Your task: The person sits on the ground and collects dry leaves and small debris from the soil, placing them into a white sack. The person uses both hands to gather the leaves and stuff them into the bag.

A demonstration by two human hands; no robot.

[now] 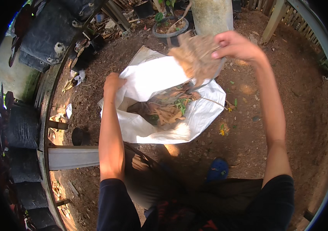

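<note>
A white woven sack (207,115) lies on the ground before me with its mouth spread wide. My left hand (113,83) grips the sack's edge on the left side. Inside the sack are dry brown leaves (167,114), thin twigs and some green leaves (181,105). Above the far right part of the mouth, my right hand (230,46) pinches a bundle of dry leaves (197,55), which is blurred. A thin stem (213,103) sticks out over the sack's right rim.
Beyond the sack stand a potted plant (171,30) and a pale concrete cylinder (213,16). Black plant bags (48,34) line the raised frame at left. A small black pot (78,136) sits on the soil. My blue clog (218,169) is below the sack.
</note>
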